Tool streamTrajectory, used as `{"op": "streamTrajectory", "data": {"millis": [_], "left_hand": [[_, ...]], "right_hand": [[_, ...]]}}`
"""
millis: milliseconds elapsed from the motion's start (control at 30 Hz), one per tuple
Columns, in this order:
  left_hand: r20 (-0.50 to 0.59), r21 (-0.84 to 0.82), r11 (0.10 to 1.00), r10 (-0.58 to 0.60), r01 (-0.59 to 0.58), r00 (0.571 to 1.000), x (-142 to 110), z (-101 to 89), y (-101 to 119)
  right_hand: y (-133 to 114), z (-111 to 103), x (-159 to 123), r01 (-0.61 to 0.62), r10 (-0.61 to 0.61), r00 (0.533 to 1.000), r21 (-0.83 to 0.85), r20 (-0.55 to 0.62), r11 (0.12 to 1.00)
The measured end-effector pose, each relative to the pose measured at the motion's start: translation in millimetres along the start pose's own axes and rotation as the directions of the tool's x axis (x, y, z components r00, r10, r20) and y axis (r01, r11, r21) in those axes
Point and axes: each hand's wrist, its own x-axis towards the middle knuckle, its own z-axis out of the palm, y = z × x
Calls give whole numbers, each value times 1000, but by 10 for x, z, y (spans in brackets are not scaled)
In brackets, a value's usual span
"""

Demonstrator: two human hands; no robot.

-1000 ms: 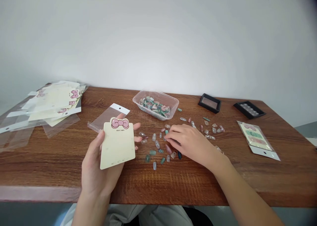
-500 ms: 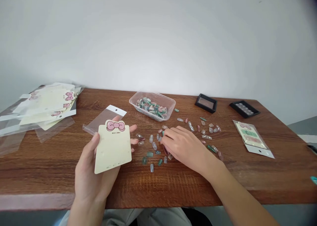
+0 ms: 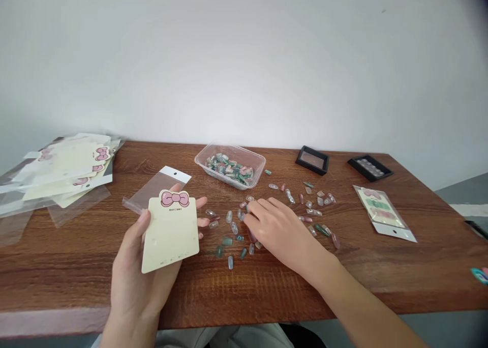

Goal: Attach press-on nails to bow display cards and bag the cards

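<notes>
My left hand point(image 3: 139, 277) holds a cream card point(image 3: 171, 233) with a pink bow printed at its top, tilted up above the wooden table point(image 3: 76, 266). My right hand point(image 3: 280, 231) rests palm down on a scatter of small press-on nails point(image 3: 232, 231) in grey, green and pink, its fingertips curled onto them. What the fingertips grip, if anything, is hidden. An empty clear sleeve point(image 3: 152, 187) with a white header lies behind the card.
A clear tub point(image 3: 230, 166) of more nails stands behind the scatter. A stack of bow cards and sleeves point(image 3: 61, 170) lies far left. Two black trays point(image 3: 312, 160) point(image 3: 369, 167) and a filled packet point(image 3: 383, 210) are at the right. A white wall runs behind the table.
The view has drifted, shifting everything slightly left and down. My right hand has slid a little left over the nails. The card stays in my left hand.
</notes>
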Motion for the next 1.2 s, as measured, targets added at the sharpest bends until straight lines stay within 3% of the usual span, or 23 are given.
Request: {"op": "streamTrajectory", "data": {"millis": [433, 633, 733, 900, 1033, 1200], "left_hand": [[-5, 16, 1000, 10, -10, 1000, 0, 5, -5], [-8, 26, 1000, 8, -8, 1000, -3, 3, 1], [3, 17, 1000, 0, 0, 1000, -2, -5, 4], [10, 4, 1000, -9, 9, 1000, -4, -33, -5], [5, 7, 1000, -4, 4, 1000, -12, -51, -24], [7, 4, 1000, -5, 5, 1000, -16, -47, -26]], "right_hand": [[72, -41, -28, -24, -1, 994, 229, 110, 973], [161, -139, -79, -167, 55, 971, 496, 232, 852], [341, -166, -169, -276, 154, 956, 577, 251, 769], [786, -24, -451, -518, 465, 855, 428, 230, 740], [972, 44, -583, -540, 469, 841, 435, 269, 720], [960, -22, -539, -564, 479, 826, 446, 297, 695]]}}
